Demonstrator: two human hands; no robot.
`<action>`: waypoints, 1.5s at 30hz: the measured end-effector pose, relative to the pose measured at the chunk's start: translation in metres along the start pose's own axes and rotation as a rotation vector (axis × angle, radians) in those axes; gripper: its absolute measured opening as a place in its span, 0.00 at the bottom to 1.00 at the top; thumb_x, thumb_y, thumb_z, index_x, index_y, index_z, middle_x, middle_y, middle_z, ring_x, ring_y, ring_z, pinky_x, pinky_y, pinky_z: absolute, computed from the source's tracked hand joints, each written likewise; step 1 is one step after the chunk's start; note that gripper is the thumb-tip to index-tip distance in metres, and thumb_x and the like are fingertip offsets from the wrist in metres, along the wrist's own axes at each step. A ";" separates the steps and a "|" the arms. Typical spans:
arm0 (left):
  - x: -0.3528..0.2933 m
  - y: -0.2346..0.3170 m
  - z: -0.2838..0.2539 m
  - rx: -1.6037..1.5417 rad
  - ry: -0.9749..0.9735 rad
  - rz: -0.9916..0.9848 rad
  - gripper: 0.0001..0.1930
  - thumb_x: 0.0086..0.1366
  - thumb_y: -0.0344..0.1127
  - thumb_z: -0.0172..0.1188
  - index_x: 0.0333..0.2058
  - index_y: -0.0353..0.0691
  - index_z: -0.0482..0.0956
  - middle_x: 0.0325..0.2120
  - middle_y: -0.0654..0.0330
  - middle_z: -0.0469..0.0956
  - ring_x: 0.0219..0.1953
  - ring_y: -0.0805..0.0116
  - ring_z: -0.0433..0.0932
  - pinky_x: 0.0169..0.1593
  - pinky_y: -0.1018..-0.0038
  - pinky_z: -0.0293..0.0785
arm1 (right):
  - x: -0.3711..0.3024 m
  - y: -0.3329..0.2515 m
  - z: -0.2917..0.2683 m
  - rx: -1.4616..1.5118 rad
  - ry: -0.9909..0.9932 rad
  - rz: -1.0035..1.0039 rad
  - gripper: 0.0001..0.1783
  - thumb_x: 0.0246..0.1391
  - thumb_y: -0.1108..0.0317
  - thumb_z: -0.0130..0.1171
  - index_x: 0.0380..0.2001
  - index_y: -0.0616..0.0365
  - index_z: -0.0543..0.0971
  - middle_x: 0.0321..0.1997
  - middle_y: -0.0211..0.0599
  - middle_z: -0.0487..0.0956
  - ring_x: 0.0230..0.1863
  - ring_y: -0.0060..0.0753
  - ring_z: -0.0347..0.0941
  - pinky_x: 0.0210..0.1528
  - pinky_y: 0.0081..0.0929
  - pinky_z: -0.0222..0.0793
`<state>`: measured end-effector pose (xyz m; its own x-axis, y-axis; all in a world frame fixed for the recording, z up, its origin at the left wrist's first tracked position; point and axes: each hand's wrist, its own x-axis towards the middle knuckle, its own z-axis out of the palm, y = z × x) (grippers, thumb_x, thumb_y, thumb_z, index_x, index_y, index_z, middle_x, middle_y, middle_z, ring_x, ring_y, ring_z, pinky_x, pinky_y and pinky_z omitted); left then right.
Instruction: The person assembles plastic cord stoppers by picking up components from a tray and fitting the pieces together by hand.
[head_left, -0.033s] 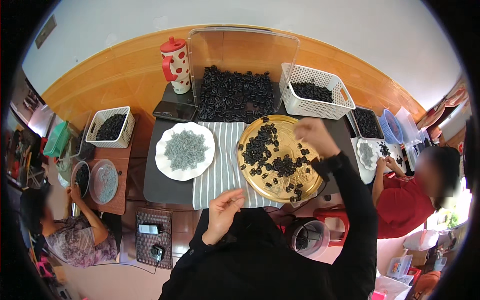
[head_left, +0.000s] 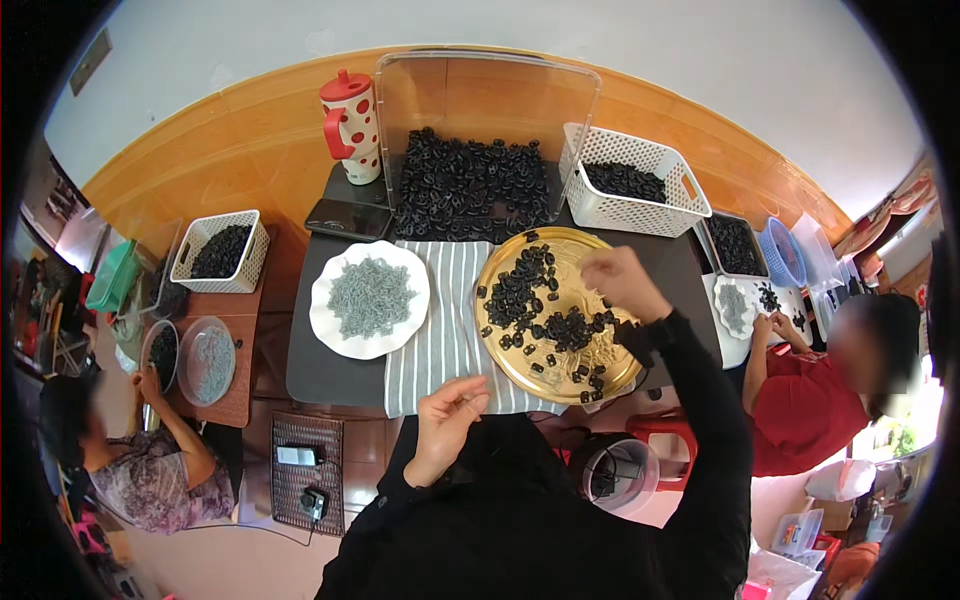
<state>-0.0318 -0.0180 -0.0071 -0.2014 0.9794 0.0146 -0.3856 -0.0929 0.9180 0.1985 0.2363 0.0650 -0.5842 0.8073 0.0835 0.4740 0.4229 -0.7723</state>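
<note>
My left hand [head_left: 447, 428] hovers at the front edge of the grey-and-white striped cloth [head_left: 430, 370], thumb and fingers pinched together; whatever may be between them is too small to make out. Over the right part of a round gold tray [head_left: 575, 262] is my right hand [head_left: 628, 284], its fingers bent and drawn together, their tips partly hidden. Small black plastic pieces [head_left: 520, 290] lie heaped and scattered across the tray. Left of the cloth, a white wavy-rimmed plate [head_left: 325, 335] holds a pile of small grey metallic-looking pieces [head_left: 370, 298], perhaps screws.
Behind the cloth stands a clear bin [head_left: 480, 85] of black parts. A white basket [head_left: 640, 213] is at back right, a dotted tumbler [head_left: 352, 125] and a dark phone [head_left: 348, 219] at back left. Co-workers sit at left [head_left: 160, 480] and right [head_left: 810, 410].
My right hand has shifted slightly down and left over the tray. My left hand stays in place.
</note>
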 end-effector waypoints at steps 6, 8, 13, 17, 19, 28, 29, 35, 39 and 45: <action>0.001 0.002 0.001 -0.010 -0.042 -0.022 0.12 0.61 0.22 0.58 0.45 0.33 0.78 0.33 0.62 0.76 0.30 0.80 0.72 0.33 0.84 0.68 | 0.000 0.007 0.048 -0.356 -0.053 -0.139 0.08 0.43 0.74 0.58 0.31 0.59 0.80 0.29 0.49 0.74 0.33 0.51 0.73 0.36 0.40 0.68; -0.001 0.002 0.001 0.018 -0.024 -0.045 0.12 0.61 0.22 0.58 0.45 0.33 0.78 0.31 0.64 0.75 0.30 0.80 0.71 0.33 0.84 0.67 | 0.003 0.000 0.053 -0.413 -0.070 -0.153 0.07 0.43 0.75 0.57 0.29 0.59 0.79 0.29 0.49 0.74 0.32 0.52 0.73 0.36 0.41 0.67; 0.000 0.003 0.004 0.009 -0.029 -0.050 0.11 0.61 0.23 0.58 0.44 0.33 0.78 0.30 0.64 0.74 0.30 0.80 0.71 0.34 0.84 0.67 | 0.004 -0.002 0.054 -0.477 -0.174 -0.101 0.04 0.42 0.76 0.57 0.24 0.61 0.73 0.28 0.48 0.73 0.31 0.54 0.72 0.35 0.43 0.66; 0.001 0.006 0.010 0.096 -0.054 -0.016 0.11 0.61 0.23 0.58 0.44 0.32 0.78 0.29 0.65 0.74 0.30 0.80 0.71 0.34 0.84 0.67 | -0.012 -0.010 0.052 -0.352 -0.090 -0.169 0.06 0.42 0.77 0.57 0.22 0.62 0.69 0.26 0.48 0.72 0.29 0.53 0.71 0.33 0.41 0.65; 0.001 0.006 0.009 0.125 -0.052 -0.003 0.11 0.62 0.23 0.58 0.44 0.33 0.78 0.30 0.64 0.74 0.30 0.80 0.72 0.34 0.84 0.68 | -0.029 -0.034 0.049 -0.263 -0.092 -0.168 0.06 0.41 0.77 0.57 0.23 0.63 0.70 0.25 0.47 0.71 0.29 0.52 0.70 0.32 0.40 0.65; 0.009 0.006 0.038 -0.182 -0.163 -0.129 0.10 0.63 0.24 0.56 0.43 0.30 0.79 0.32 0.59 0.78 0.31 0.75 0.75 0.32 0.82 0.70 | -0.121 -0.094 0.105 0.140 0.156 -0.403 0.07 0.43 0.82 0.58 0.28 0.61 0.75 0.30 0.39 0.70 0.28 0.36 0.71 0.28 0.29 0.68; 0.010 0.007 0.035 -0.209 -0.221 -0.155 0.10 0.63 0.24 0.56 0.42 0.29 0.79 0.32 0.58 0.78 0.31 0.74 0.76 0.32 0.82 0.70 | -0.126 -0.090 0.109 0.142 0.161 -0.400 0.07 0.43 0.82 0.58 0.28 0.61 0.75 0.30 0.39 0.70 0.28 0.36 0.71 0.28 0.29 0.68; 0.010 0.003 0.025 -0.209 -0.239 -0.246 0.10 0.64 0.24 0.55 0.43 0.30 0.79 0.32 0.58 0.78 0.30 0.75 0.75 0.32 0.82 0.69 | -0.129 -0.078 0.102 0.018 0.138 -0.436 0.11 0.40 0.82 0.59 0.30 0.60 0.78 0.31 0.38 0.71 0.29 0.38 0.72 0.30 0.28 0.68; 0.011 0.006 0.024 -0.104 -0.171 -0.178 0.10 0.63 0.24 0.56 0.43 0.32 0.79 0.31 0.61 0.78 0.29 0.78 0.74 0.32 0.83 0.68 | -0.114 -0.052 0.077 -0.025 0.233 -0.241 0.07 0.44 0.80 0.57 0.30 0.62 0.77 0.30 0.43 0.72 0.31 0.46 0.72 0.31 0.33 0.68; 0.016 0.008 0.012 -0.183 -0.117 -0.212 0.09 0.63 0.24 0.56 0.41 0.32 0.79 0.29 0.62 0.79 0.30 0.78 0.75 0.32 0.83 0.69 | -0.099 -0.045 0.071 -0.278 0.133 -0.264 0.02 0.46 0.76 0.54 0.26 0.63 0.74 0.26 0.44 0.69 0.30 0.49 0.70 0.32 0.37 0.67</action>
<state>-0.0276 -0.0010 0.0049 0.0018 0.9934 -0.1143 -0.5660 0.0953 0.8189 0.1884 0.1082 0.0470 -0.6276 0.6948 0.3512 0.4899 0.7031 -0.5154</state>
